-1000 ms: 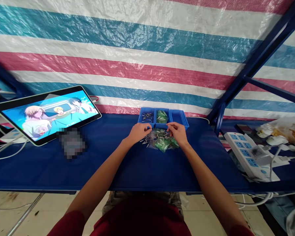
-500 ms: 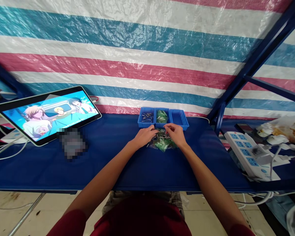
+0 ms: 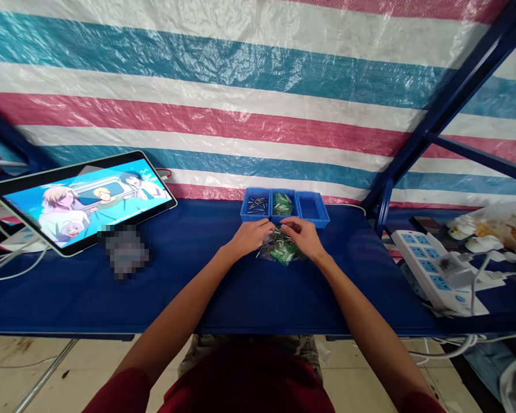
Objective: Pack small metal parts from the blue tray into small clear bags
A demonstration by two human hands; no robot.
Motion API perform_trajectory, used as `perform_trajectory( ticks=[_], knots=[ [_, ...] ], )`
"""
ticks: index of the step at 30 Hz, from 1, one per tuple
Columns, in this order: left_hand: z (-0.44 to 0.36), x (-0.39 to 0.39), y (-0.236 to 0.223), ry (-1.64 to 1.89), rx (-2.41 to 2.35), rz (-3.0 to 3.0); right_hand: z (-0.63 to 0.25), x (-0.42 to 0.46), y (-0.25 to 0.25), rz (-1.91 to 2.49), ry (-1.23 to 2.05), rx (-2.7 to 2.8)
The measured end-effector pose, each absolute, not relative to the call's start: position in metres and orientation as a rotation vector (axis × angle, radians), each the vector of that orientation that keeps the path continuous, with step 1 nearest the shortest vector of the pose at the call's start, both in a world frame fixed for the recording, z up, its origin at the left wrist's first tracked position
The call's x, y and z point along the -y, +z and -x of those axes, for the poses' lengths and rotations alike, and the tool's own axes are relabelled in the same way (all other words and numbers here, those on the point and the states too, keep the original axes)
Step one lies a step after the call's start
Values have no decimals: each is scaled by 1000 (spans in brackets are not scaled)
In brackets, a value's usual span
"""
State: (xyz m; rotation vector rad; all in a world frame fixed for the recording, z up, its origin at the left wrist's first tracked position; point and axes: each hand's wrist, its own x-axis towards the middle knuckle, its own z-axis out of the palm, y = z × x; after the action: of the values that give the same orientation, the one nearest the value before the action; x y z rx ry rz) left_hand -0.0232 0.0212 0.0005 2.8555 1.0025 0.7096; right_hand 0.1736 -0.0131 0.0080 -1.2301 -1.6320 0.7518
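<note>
Counted: three blue bins, far middle; two hands and one mixed pile, nearer; one lit screen, left; one power strip, right. Pile pieces too small to count.

Your dark blue table carries 3 open blue bins, side by side near its far edge. Just in front of them, on your side, slim metal pieces and green packets lie heaped together. To your left, a tablet stands propped, a pixelated dark object just beside it.
</note>
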Motion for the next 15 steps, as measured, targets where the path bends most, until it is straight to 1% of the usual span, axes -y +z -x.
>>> perform_trajectory(
  ticks=[4, 7, 11, 15],
  knots=[
    [16, -15, 1, 1051, -995, -2586, -170, 15, 10, 1177, 734, 1704],
    [9, -10, 1, 1235, -987, -2355, -170, 15, 11, 1173, 695, 1695],
    [3, -6, 1, 1367, -1027, -2056, -172, 15, 10, 1157, 646, 1724],
    [1, -5, 2, 1404, -984, -1722, -172, 16, 9, 1141, 633, 1734]
  ],
)
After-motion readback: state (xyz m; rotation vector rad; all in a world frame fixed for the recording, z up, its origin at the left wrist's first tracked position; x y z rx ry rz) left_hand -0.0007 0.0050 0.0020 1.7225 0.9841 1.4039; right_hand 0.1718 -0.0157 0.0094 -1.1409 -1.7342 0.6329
